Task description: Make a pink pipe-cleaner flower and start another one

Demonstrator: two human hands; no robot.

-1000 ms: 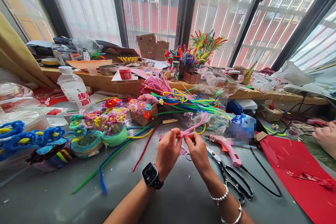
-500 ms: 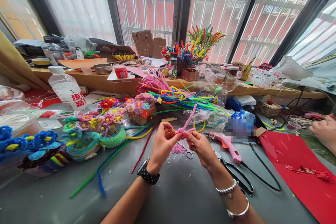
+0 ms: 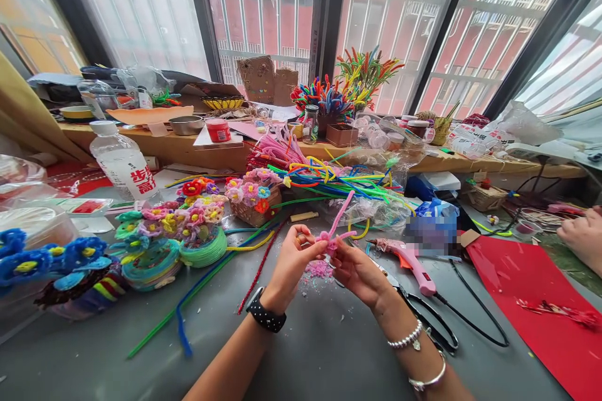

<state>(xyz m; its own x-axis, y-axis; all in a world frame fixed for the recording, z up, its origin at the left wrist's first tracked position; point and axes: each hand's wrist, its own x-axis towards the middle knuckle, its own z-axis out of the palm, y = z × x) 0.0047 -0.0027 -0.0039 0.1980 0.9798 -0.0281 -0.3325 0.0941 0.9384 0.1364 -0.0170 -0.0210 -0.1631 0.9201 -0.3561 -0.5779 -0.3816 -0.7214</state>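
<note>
Between my two hands is a pink pipe cleaner (image 3: 342, 212), bent into small loops at its lower part, with two free ends sticking up and to the right. My left hand (image 3: 294, 263) pinches the looped part from the left, its thumb and fingers closed. From the right, my right hand (image 3: 360, 276) grips the same loops between thumb and fingertips. Beneath the hands a small heap of pink fuzz clippings (image 3: 318, 269) lies on the grey table (image 3: 310, 351). Scissors beside it are mostly hidden by my right hand.
A pink glue gun (image 3: 414, 266) and black-handled pliers (image 3: 435, 316) lie to the right, near a red sheet (image 3: 531, 301). Pipe-cleaner flowers in pots (image 3: 204, 245) and a bottle (image 3: 123, 163) stand left. Loose pipe cleaners (image 3: 329, 172) are piled behind. Another person's hand (image 3: 583, 238) is at far right.
My right hand has turned slightly and its fingers have shifted around the loops. The pink ends lean a little further right. The whole view has shifted slightly.
</note>
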